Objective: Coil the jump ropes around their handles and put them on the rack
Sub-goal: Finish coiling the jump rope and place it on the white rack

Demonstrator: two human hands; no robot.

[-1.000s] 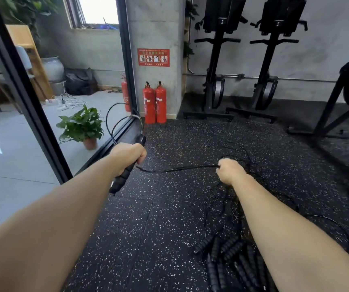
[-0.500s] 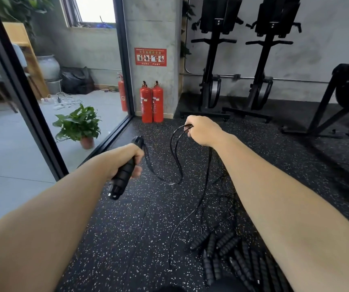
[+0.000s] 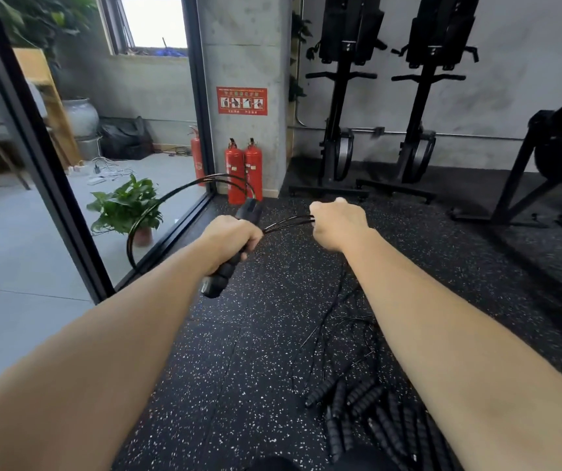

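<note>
**Jump rope half-coiled on gym floor**

In front of the red fire extinguishers [image 3: 245,171], our left hand [image 3: 230,234] is clenched around a black jump-rope handle [image 3: 216,282]. Our right hand [image 3: 337,222] pinches several strands of the rope [image 3: 286,223], drawn taut between the two. A springy loop bows out left of the extinguishers. We judge the loops could spring free if tension drops. The trailing tail may snag the pile of jump ropes [image 3: 367,413], nearer us than the extinguishers.
</note>
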